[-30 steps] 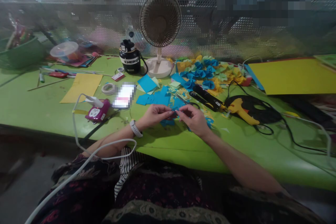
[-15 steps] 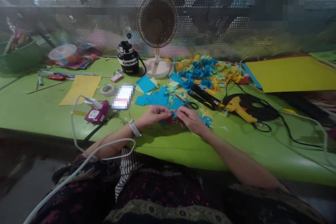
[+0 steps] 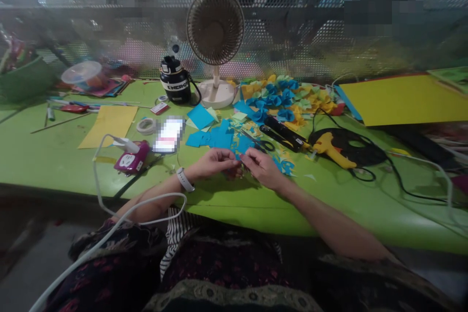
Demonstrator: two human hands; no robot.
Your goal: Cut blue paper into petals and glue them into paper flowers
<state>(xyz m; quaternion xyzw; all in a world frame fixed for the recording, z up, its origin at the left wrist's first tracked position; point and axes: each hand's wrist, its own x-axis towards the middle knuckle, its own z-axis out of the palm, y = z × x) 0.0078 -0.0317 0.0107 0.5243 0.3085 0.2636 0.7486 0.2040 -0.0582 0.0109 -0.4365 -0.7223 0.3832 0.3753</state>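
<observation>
My left hand (image 3: 214,162) and my right hand (image 3: 259,165) meet fingertip to fingertip just above the green table (image 3: 54,156), both pinched on a small piece of blue paper (image 3: 237,157). A white watch sits on my left wrist (image 3: 182,179). Just beyond my fingers lie blue paper squares and scraps (image 3: 219,137), with black-handled scissors (image 3: 263,144) among them.
A yellow glue gun (image 3: 331,148) with black cables lies to the right. A heap of folded blue, yellow and green paper pieces (image 3: 285,97) sits behind, beside a desk fan (image 3: 215,34) and black bottle (image 3: 174,80). A phone (image 3: 168,134), tape roll (image 3: 145,126), pink charger (image 3: 127,160) and yellow sheets (image 3: 402,100) lie around.
My hands stay together pinching the blue paper, with only small finger shifts. The view has drifted slightly, so everything on the table sits a little further left.
</observation>
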